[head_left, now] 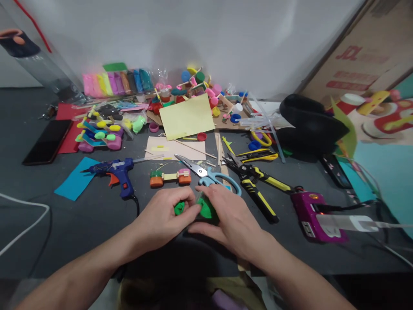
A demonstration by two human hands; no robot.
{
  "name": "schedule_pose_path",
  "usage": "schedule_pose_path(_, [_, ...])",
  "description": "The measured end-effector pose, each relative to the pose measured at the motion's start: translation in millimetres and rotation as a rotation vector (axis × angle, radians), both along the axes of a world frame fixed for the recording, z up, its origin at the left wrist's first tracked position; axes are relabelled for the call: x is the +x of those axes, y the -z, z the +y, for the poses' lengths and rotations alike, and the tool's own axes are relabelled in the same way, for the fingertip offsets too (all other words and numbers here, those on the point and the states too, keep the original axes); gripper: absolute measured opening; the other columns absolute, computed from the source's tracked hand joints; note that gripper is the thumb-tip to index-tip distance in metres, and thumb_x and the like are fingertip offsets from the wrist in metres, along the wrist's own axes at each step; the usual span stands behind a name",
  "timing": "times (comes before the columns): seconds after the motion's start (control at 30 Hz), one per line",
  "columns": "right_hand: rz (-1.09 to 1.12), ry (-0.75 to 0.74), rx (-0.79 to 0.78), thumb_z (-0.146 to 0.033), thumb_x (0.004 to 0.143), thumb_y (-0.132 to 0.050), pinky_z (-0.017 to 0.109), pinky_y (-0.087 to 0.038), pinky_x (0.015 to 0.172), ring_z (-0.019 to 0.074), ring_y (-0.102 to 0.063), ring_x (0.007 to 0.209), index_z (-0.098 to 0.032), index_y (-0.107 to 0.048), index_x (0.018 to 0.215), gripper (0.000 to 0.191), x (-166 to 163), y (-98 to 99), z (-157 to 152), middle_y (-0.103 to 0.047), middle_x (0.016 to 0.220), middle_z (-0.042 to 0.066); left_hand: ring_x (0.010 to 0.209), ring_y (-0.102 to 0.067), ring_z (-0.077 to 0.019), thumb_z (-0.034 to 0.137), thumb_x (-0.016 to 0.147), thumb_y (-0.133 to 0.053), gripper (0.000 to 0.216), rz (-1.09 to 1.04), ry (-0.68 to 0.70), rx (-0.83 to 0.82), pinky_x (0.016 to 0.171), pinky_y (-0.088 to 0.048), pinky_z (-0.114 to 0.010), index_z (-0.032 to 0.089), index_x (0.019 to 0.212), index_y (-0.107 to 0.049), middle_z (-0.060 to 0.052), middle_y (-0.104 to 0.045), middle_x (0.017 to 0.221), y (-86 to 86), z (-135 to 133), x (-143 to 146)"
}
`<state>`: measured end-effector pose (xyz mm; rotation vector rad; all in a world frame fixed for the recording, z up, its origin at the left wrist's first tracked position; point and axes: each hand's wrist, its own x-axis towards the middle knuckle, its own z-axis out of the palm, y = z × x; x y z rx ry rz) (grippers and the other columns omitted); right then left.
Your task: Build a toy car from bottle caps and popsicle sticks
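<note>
Both hands are together near the front of the dark table. My left hand (163, 215) is closed, with a lump of green modelling clay (179, 208) in its curled fingers. My right hand (230, 215) curves around a second green piece (205, 209), which seems to be clay in a clear wrapper; its fingertips touch the top, and the thumb lies apart below. Just beyond the hands are scissors (211, 177) with blue-grey handles and a small clay-and-stick piece (171, 175) with orange, green and pink ends.
At left lie a blue glue gun (121, 170), a blue paper (75, 178) and a phone (47, 141). Pliers (254, 183), a yellow cutter knife (258, 155) and a purple device (314, 215) are at right. Clay packs (118, 82) and a yellow sheet (187, 116) stand behind.
</note>
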<state>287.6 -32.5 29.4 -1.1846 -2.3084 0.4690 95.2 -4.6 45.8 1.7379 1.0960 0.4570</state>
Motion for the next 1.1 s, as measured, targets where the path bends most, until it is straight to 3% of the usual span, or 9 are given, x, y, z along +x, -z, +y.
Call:
schedule_pose_path(0.07, [0.116,-0.006,-0.156,-0.051,0.092,-0.063,0.036,-0.052,0.081,0.0240,-0.065,0.095,-0.016,-0.055,0.120,0.045,2.5,-6.3,0.3,-0.068,0.105,0.010,0.069,-0.047,-0.0098,0.026,0.093,-0.055,0.022,-0.031,0.037,0.004,0.065,-0.034,-0.022,0.019,0.072,-0.053,0.006,-0.054,0.071,0.6,0.6,-2.3])
schedule_pose_path(0.17, [0.324,0.021,-0.346,-0.030,0.099,-0.055,0.029,-0.048,0.081,0.0161,-0.062,0.090,-0.021,-0.061,0.104,0.012,6.0,-14.5,1.3,-0.066,0.098,0.003,0.070,-0.049,-0.0093,0.026,0.095,-0.055,0.022,-0.088,0.105,-0.017,0.067,-0.035,-0.021,0.019,0.074,-0.056,0.006,-0.055,0.072,-1.5,1.8,-5.7])
schedule_pose_path(0.33, [0.505,0.061,-0.516,-0.021,0.096,-0.055,0.024,-0.044,0.074,0.0119,-0.058,0.079,-0.020,-0.063,0.084,0.014,6.7,-17.3,4.9,-0.063,0.083,-0.001,0.071,-0.049,-0.0092,0.026,0.094,-0.057,0.023,-0.135,0.134,-0.034,0.067,-0.036,-0.021,0.018,0.072,-0.057,0.005,-0.056,0.074,-3.6,2.0,-5.6])
schedule_pose_path(0.57, [0.552,0.078,-0.492,-0.019,0.093,-0.056,0.024,-0.042,0.070,0.0116,-0.055,0.074,-0.019,-0.059,0.075,0.019,1.0,-13.7,3.2,-0.059,0.076,-0.001,0.073,-0.048,-0.0106,0.025,0.093,-0.056,0.019,-0.148,0.039,-0.079,0.068,-0.036,-0.022,0.019,0.075,-0.058,0.004,-0.056,0.075,0.5,-1.3,-0.5])
schedule_pose_path(0.73, [0.566,0.108,-0.503,-0.020,0.094,-0.056,0.023,-0.041,0.065,0.0106,-0.053,0.069,-0.019,-0.059,0.074,0.021,-1.8,-11.6,1.8,-0.058,0.072,-0.003,0.070,-0.045,-0.0112,0.028,0.093,-0.054,0.022,-0.174,0.030,-0.152,0.064,-0.034,-0.023,0.019,0.074,-0.054,0.004,-0.051,0.073,-2.5,-1.8,-0.4])
schedule_pose_path(1.1, [0.594,0.173,-0.484,-0.024,0.093,-0.057,0.026,-0.045,0.067,0.0139,-0.055,0.071,-0.020,-0.058,0.076,0.018,-3.1,-11.8,2.2,-0.059,0.075,0.000,0.071,-0.046,-0.0116,0.028,0.094,-0.055,0.023,-0.123,0.066,-0.107,0.065,-0.034,-0.024,0.019,0.073,-0.053,0.004,-0.051,0.074,-3.7,-0.9,-2.0])
